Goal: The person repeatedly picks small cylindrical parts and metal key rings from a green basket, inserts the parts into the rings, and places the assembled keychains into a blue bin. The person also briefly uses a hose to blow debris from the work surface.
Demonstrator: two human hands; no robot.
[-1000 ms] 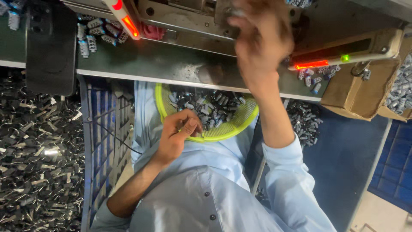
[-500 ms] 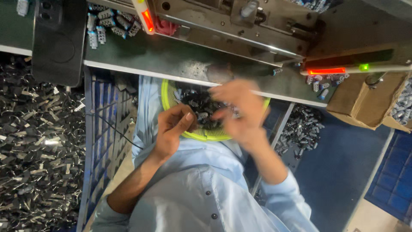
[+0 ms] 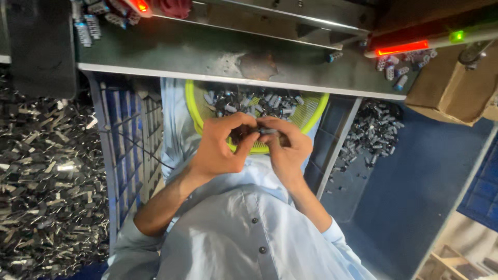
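Below bench [image 3: 171, 57], over yellow basket [image 3: 193, 106] so drops are caught, one small metal part [image 3: 267, 131] is pinched between left hand [image 3: 220, 148] and right hand [image 3: 285, 150].

Pale blue buttoned shirt [image 3: 244, 233]; dark buttons; sleeves rolled up.

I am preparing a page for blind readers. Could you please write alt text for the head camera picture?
Seen from above, a person's left hand and right hand meet over a yellow basket of small metal parts on the lap, together pinching one small part. A dark workbench with red lights lies ahead; a heap of metal scraps and a cardboard box flank it.
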